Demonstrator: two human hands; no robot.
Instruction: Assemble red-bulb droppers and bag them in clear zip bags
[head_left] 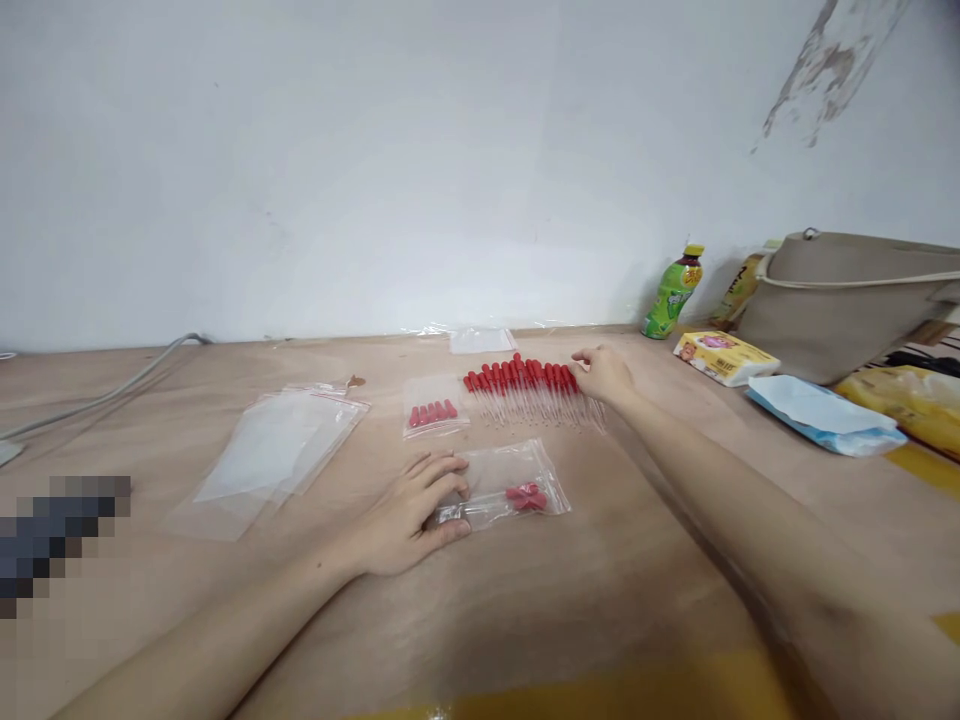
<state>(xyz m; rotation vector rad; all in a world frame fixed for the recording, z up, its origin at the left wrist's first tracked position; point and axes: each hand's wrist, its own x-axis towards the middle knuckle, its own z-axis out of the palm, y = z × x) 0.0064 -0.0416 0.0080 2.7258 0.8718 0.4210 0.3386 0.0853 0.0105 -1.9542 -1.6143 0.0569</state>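
Note:
My left hand [417, 508] lies on the left end of a clear zip bag [504, 462]. Its fingers are apart and the thumb rests along the bag's near edge. Inside that bag, towards the right, is a small cluster of red rubber bulbs [526, 496]. A row of thin clear droppers [536, 398] with red bulbs [517, 372] lies beyond it. At the right end of the row is my right hand [602, 374], thumb and forefinger slightly apart beside the last bulbs; its other fingers are partly hidden.
Another zip bag [436, 392] holds several red-bulbed pieces. Loose clear bags [281, 445] are spread at left, and a white bag [482, 341] lies by the wall. Right: green bottle [674, 292], yellow box [725, 357], blue packet [825, 413], grey bag [847, 300]. A cable [124, 385] runs at left.

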